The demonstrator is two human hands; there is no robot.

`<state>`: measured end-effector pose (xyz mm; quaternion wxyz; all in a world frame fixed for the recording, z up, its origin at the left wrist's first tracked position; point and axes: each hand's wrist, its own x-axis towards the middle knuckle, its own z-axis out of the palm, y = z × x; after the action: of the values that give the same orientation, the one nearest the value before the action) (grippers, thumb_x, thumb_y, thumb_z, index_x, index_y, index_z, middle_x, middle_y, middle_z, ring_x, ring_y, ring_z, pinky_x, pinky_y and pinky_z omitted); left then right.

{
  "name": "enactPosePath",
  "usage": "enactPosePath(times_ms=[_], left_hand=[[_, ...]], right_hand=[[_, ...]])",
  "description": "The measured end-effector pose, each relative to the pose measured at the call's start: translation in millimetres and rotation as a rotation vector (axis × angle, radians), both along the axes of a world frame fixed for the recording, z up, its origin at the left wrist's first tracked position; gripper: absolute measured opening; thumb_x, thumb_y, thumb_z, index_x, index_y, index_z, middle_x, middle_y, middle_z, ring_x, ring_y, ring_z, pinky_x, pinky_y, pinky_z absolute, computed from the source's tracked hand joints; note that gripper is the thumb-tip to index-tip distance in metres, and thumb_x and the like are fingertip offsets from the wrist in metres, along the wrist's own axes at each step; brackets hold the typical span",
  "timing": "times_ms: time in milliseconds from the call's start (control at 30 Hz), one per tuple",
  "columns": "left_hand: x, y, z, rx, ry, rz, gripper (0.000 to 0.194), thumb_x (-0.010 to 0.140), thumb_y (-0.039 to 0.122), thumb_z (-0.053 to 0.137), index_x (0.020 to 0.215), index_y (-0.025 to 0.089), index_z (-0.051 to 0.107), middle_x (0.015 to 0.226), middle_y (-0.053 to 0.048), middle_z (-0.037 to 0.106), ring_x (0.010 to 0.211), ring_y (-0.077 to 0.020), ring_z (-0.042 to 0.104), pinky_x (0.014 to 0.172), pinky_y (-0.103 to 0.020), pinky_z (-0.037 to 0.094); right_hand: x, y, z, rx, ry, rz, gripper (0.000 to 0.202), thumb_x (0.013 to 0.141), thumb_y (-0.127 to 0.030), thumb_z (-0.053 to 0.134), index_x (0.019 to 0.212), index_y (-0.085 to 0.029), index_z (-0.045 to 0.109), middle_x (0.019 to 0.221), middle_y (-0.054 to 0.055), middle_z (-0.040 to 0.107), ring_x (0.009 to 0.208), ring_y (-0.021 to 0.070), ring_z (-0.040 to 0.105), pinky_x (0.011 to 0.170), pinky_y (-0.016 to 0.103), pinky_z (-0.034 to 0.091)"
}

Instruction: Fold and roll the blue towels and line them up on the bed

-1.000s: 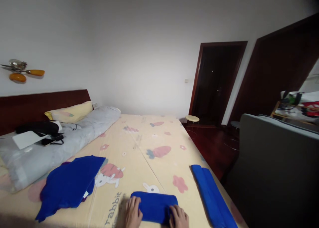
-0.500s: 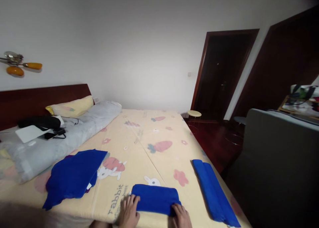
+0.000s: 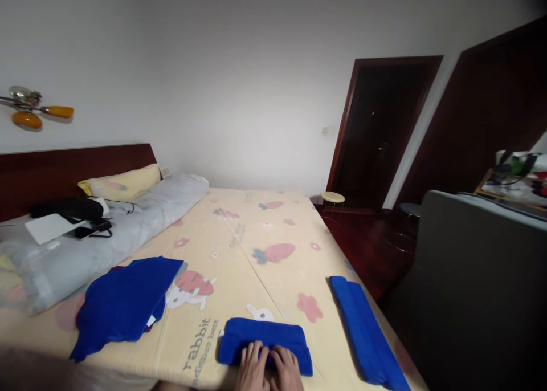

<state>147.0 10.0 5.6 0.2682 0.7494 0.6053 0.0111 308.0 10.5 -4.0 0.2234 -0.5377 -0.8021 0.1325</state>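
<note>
A folded blue cloth [image 3: 265, 329] lies flat on the bed near me, with a small white tag at its left end. My left hand [image 3: 253, 365] and my right hand [image 3: 285, 367] are side by side at the middle of its near edge. Their fingers are curled onto the fabric, and the thumbs are mostly hidden. To the right, a second blue cloth [image 3: 365, 331], folded into a long strip, lies along the bed's edge. On the left is a loose heap of blue cloths [image 3: 123, 300], with a white tag and a bit of purple showing.
The bed [image 3: 239, 254] has a yellow sheet with carrots and rabbits. A grey rolled quilt [image 3: 123, 231] bears a black bag [image 3: 70, 208] and a phone [image 3: 84, 232]. A yellow pillow [image 3: 128, 183] rests behind. On the right stand a grey panel [image 3: 470, 288] and a stool [image 3: 332, 197].
Both hands have moved inward from the two ends of the folded cloth to the middle of its near edge. The other cloths have stayed put.
</note>
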Motion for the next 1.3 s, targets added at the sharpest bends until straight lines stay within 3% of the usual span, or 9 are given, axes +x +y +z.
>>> enactPosePath(times_ms=[133, 300, 433, 667, 800, 900, 1100, 1233, 1300], left_hand=[[-2, -1, -3.4, 0.023, -0.013, 0.069, 0.073, 0.072, 0.02, 0.041, 0.144, 0.026, 0.031, 0.158, 0.0, 0.026, 0.146, -0.0215, 0.013, 0.119, -0.041, 0.006], [-60, -6, 2.2, 0.143, 0.137, 0.185, 0.071, 0.072, 0.014, 0.04, 0.142, 0.027, 0.036, 0.154, 0.0, 0.034, 0.143, -0.0212, 0.022, 0.117, -0.04, 0.012], [-91, -7, 8.2, 0.224, 0.252, 0.199, 0.069, 0.073, 0.01, 0.037, 0.14, 0.03, 0.04, 0.149, 0.001, 0.042, 0.139, -0.0197, 0.029, 0.115, -0.04, 0.015], [-89, 9, 34.0, 0.262, 0.231, 0.151, 0.063, 0.071, 0.007, 0.038, 0.129, 0.029, 0.05, 0.138, 0.0, 0.052, 0.132, -0.0191, 0.038, 0.111, -0.038, 0.02], [-101, 5, 58.6, 0.334, 0.097, 0.082, 0.037, 0.068, 0.012, 0.045, 0.098, 0.028, 0.06, 0.109, 0.001, 0.065, 0.113, -0.0192, 0.051, 0.106, -0.036, 0.025], [-110, 4, 68.8, 0.288, 0.022, 0.158, 0.028, 0.065, 0.013, 0.048, 0.087, 0.027, 0.059, 0.097, 0.003, 0.067, 0.101, -0.0164, 0.056, 0.096, -0.029, 0.034], [-103, 19, 61.8, 0.168, 0.101, 0.391, 0.029, 0.074, 0.02, 0.045, 0.098, 0.025, 0.061, 0.103, 0.0, 0.07, 0.103, -0.016, 0.06, 0.091, -0.028, 0.039], [-88, 25, 48.8, 0.2, 0.193, 0.481, 0.043, 0.075, 0.016, 0.043, 0.115, 0.019, 0.057, 0.128, -0.01, 0.06, 0.126, -0.0272, 0.046, 0.102, -0.045, 0.032], [-80, 26, 42.3, 0.263, 0.225, 0.453, 0.055, 0.074, 0.011, 0.04, 0.127, 0.019, 0.052, 0.139, -0.009, 0.052, 0.135, -0.0262, 0.036, 0.108, -0.045, 0.026]], right_hand=[[11, -1, -14.1, -0.07, -0.034, -0.035, 0.054, 0.07, -0.02, 0.053, 0.123, -0.031, 0.057, 0.129, 0.004, 0.063, 0.117, 0.0257, 0.057, 0.097, 0.038, 0.043], [71, -7, -32.8, -0.038, -0.161, -0.204, 0.065, 0.066, -0.01, 0.048, 0.126, -0.033, 0.054, 0.131, 0.003, 0.061, 0.116, 0.0266, 0.057, 0.092, 0.041, 0.044], [82, -9, -24.7, 0.012, -0.178, -0.233, 0.056, 0.071, -0.011, 0.046, 0.121, -0.031, 0.057, 0.125, 0.004, 0.065, 0.111, 0.0254, 0.058, 0.091, 0.04, 0.042], [57, 4, 25.1, 0.108, -0.124, -0.244, 0.036, 0.073, -0.017, 0.047, 0.106, -0.026, 0.059, 0.108, 0.006, 0.067, 0.102, 0.0256, 0.057, 0.095, 0.043, 0.032], [69, 5, 36.1, 0.011, -0.132, -0.214, 0.037, 0.067, -0.013, 0.047, 0.1, -0.024, 0.059, 0.098, 0.004, 0.07, 0.095, 0.024, 0.059, 0.092, 0.04, 0.033], [74, 5, 38.0, -0.075, -0.083, -0.243, 0.036, 0.069, -0.018, 0.045, 0.103, -0.023, 0.06, 0.103, 0.005, 0.07, 0.099, 0.0233, 0.059, 0.092, 0.039, 0.035], [65, 13, 32.6, -0.156, -0.085, -0.393, 0.044, 0.079, -0.024, 0.041, 0.12, -0.018, 0.054, 0.111, 0.011, 0.068, 0.106, 0.0256, 0.06, 0.089, 0.04, 0.041], [56, 18, 30.6, -0.06, -0.207, -0.465, 0.046, 0.079, -0.016, 0.038, 0.123, -0.017, 0.054, 0.116, 0.013, 0.066, 0.106, 0.0277, 0.06, 0.087, 0.042, 0.042], [49, 18, 33.7, -0.025, -0.224, -0.47, 0.052, 0.075, -0.009, 0.036, 0.123, -0.017, 0.055, 0.125, 0.013, 0.063, 0.112, 0.0274, 0.057, 0.093, 0.044, 0.04]])
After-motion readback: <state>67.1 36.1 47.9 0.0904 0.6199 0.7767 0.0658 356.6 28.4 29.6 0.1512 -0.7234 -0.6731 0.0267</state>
